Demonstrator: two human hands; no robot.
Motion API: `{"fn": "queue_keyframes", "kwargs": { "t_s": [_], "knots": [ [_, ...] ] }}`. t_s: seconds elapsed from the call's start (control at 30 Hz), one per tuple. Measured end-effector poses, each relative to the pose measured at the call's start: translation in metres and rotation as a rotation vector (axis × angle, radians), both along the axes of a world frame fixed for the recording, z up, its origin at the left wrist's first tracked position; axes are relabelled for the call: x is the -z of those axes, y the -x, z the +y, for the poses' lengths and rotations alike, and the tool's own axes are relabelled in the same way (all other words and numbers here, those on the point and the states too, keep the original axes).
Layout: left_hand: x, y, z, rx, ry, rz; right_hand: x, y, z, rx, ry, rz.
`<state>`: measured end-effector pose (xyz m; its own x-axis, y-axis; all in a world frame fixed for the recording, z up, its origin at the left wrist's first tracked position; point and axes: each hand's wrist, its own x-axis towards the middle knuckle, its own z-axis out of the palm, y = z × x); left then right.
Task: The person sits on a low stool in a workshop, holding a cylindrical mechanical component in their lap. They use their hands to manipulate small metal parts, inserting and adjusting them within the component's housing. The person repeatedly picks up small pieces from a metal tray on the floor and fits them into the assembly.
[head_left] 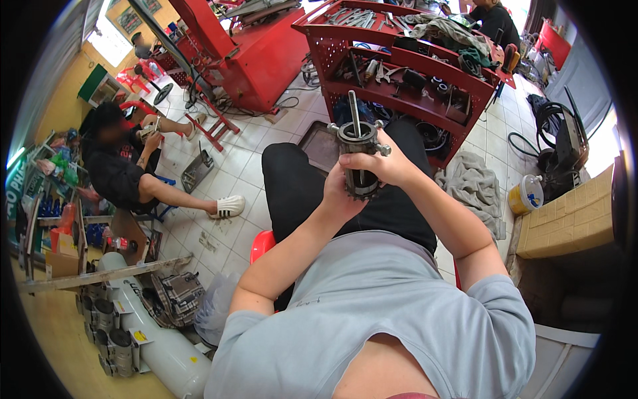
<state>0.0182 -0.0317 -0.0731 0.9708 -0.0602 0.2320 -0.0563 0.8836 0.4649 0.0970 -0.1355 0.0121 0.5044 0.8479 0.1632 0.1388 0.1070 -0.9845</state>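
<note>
Through the head view, I see both hands closed around one dark metal cylinder with a toothed lower end, side bolts and a central rod poking out of its open top. The left hand wraps the lower body, while the right hand grips higher, its thumb laid across the front. I take this stacked hold as a way to share the weight and keep the piece steady. It sits above the lap, between the knees, probably so the wearer can look down on the rim and rod. A shallow tray lies on the floor beyond, perhaps to catch drips or parts; the knee cuts off some of it. The red tool cart stands ahead, its wrenches on top, presumably for easy reach. The fingers behind the cylinder are hidden from me, the bore is too dark to read, and I cannot tell whether the rod turns freely.
</note>
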Motion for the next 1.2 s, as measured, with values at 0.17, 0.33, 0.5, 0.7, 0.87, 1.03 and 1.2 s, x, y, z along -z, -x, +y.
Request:
{"fn": "queue_keyframes", "kwargs": {
  "t_s": [0.17, 0.33, 0.5, 0.7, 0.87, 1.03, 1.2],
  "knots": [
    [-0.01, 0.001, -0.005, -0.102, 0.121, 0.286, -0.005, -0.007, -0.001, 0.008, 0.083, -0.495],
    [-0.011, -0.001, -0.001, -0.084, 0.078, 0.269, 0.005, -0.021, 0.002, 0.007, 0.206, -0.571],
    [-0.021, -0.002, 0.009, -0.206, -0.137, 0.17, 0.006, -0.023, 0.002, -0.09, 0.083, -0.337],
    [-0.038, 0.001, 0.009, -0.25, -0.212, 0.112, 0.013, -0.019, 0.006, 0.009, -0.075, -0.349],
    [-0.028, -0.001, 0.011, -0.263, -0.191, 0.177, -0.001, -0.015, 0.007, -0.105, 0.158, -0.163],
    [-0.016, -0.002, 0.019, -0.262, -0.209, 0.171, 0.0, -0.01, 0.005, -0.086, 0.109, -0.183],
    [-0.016, 0.0, 0.023, -0.247, -0.305, 0.046, -0.006, -0.011, 0.0, -0.117, 0.205, -0.156]
  ]
}}
